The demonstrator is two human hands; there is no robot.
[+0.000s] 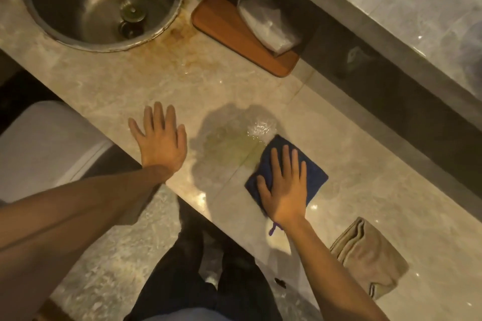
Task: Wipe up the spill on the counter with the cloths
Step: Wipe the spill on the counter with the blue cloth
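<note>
From the head view, a pale marble counter (pixel 109 86) runs diagonally from the far left to the near right. The right hand (pixel 285 185) lies flat, fingers spread, palm down on a dark blue cloth (pixel 313 177); it presses the cloth rather than grips it. The cloth is folded roughly square and its far-left corner touches the edge of the spill (pixel 229 143), a yellowish-green puddle with a glossy wet patch at its far side. A purple loop (pixel 272 229) hangs out from under the wrist at the counter's near edge.

The left hand (pixel 160 141) rests flat on the bare counter just left of the spill, fingers splayed, holding nothing.

A second cloth, a folded beige towel (pixel 370 258), lies on the counter to the near right, apart from the blue cloth.

At the far left a round steel sink (pixel 41 15) is set into the counter, with brownish staining on the stone by its rim. Beyond the spill, against the far ledge, a wooden board (pixel 221 23) carries a clear plastic bag (pixel 268 23) of something white. The person's dark trousers (pixel 203 286) show below, over a speckled floor.
</note>
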